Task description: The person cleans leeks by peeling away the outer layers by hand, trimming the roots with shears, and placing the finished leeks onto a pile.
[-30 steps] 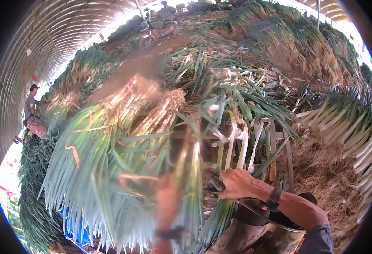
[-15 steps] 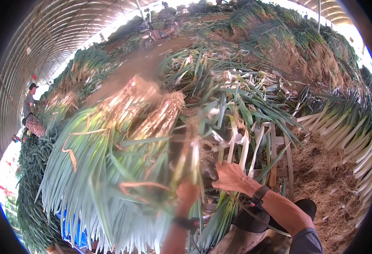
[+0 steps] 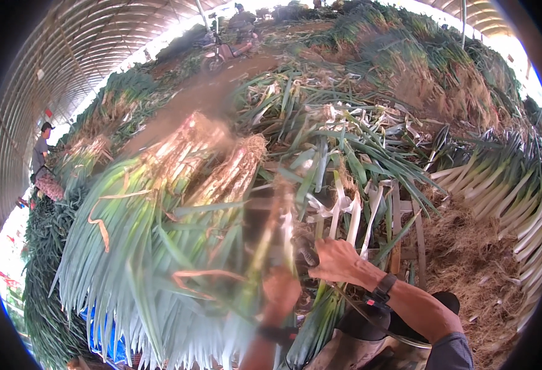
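My left hand (image 3: 282,288), slightly blurred, is closed round a leek (image 3: 263,246) whose root end points up and away from me. Just to its right, my right hand (image 3: 338,262) grips a small dark nozzle-like tool (image 3: 308,251). A thin hose (image 3: 360,309) trails from near that hand toward my lap. The tool's tip lies close to the leek's pale shaft, and haze there hides whether they touch. Pale stripped leeks (image 3: 354,217) lie just beyond my right hand. Left of my hands spreads a big heap of untrimmed leeks (image 3: 129,228), roots facing away.
Cleaned white leeks (image 3: 517,203) are stacked at the right, above a pile of cut roots (image 3: 468,277). Leaf scraps (image 3: 369,148) cover the ground ahead. A motorbike (image 3: 221,52) stands farther back. A person (image 3: 41,154) is at the far left, under the arched roof (image 3: 36,86).
My left hand has shifted slightly right and nearer me, with the leek in its grasp. My right hand and the tool have hardly moved.
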Motion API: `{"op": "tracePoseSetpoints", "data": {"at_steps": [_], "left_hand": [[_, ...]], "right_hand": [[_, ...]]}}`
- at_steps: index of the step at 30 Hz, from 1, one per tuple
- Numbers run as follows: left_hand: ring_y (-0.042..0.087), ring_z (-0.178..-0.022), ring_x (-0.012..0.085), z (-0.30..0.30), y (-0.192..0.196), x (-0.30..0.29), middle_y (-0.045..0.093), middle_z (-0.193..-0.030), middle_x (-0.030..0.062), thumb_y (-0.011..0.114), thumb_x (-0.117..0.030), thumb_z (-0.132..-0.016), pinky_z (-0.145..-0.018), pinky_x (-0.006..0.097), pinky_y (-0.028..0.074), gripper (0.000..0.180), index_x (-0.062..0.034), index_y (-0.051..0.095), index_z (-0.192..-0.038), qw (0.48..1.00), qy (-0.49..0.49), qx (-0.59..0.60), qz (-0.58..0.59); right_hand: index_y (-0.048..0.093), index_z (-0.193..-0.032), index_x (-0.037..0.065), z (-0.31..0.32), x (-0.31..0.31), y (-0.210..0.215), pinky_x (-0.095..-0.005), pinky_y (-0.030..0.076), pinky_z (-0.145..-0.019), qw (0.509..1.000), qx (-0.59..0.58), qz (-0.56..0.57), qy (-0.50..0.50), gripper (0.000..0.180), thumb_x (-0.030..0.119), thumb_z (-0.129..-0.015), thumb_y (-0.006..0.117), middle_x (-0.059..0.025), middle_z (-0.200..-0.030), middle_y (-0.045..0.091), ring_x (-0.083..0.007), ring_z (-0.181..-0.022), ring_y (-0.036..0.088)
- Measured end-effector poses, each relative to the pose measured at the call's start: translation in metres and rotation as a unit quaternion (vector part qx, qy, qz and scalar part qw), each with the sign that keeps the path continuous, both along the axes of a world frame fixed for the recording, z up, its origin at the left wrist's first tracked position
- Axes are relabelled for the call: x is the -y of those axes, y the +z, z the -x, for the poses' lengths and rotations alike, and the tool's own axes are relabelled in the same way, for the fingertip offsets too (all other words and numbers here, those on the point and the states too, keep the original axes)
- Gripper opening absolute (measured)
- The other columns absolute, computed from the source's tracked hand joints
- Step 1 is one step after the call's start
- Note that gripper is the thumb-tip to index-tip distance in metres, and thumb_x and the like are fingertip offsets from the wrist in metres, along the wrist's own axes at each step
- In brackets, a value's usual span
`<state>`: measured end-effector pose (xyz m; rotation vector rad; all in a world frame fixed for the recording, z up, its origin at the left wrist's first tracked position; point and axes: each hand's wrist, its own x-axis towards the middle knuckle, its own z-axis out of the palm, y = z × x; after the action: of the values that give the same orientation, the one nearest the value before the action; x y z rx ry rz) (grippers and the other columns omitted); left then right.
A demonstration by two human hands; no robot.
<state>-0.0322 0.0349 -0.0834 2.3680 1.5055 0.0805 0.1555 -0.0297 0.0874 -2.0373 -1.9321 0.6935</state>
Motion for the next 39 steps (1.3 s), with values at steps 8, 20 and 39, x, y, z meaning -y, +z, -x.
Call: {"op": "tracePoseSetpoints", "data": {"at_steps": [8,20,39], "left_hand": [[0.067,-0.091,0.0364,-0.014,0.03,0.017,0.062,-0.104,0.0236,0.055,-0.028,-0.089,-0.082,0.051,0.05,0.045,-0.0024,0.047,-0.125,0.991,-0.047,-0.06,-0.11],[0.067,-0.091,0.0444,-0.005,0.035,-0.001,0.068,-0.094,0.0262,0.066,-0.031,-0.081,-0.078,0.052,0.054,0.05,-0.0039,0.054,-0.121,0.992,0.071,0.089,0.061],[0.05,-0.126,0.0328,0.057,-0.032,-0.005,0.055,-0.131,0.0201,0.047,-0.017,-0.103,-0.111,0.037,0.037,0.037,-0.0038,0.051,-0.138,0.879,-0.172,0.386,0.22]], "right_hand": [[0.056,-0.1,-0.012,0.003,-0.015,-0.008,-0.0463,0.054,-0.062,0.999,0.008,-0.019,-0.028,0.056,0.033,-0.071,0.074,-0.0238,-0.082,0.062,-0.0381,-0.07,0.065],[0.059,-0.1,-0.006,-0.007,0.026,0.038,-0.045,0.053,-0.073,0.998,-0.052,0.027,-0.002,0.052,0.032,-0.067,0.072,-0.0235,-0.087,0.065,-0.0392,-0.079,0.066],[0.059,-0.11,-0.004,-0.015,0.11,0.045,-0.0448,0.053,-0.074,0.996,-0.065,0.047,-0.023,0.06,0.035,-0.069,0.077,-0.0249,-0.092,0.066,-0.0389,-0.085,0.066]]}}
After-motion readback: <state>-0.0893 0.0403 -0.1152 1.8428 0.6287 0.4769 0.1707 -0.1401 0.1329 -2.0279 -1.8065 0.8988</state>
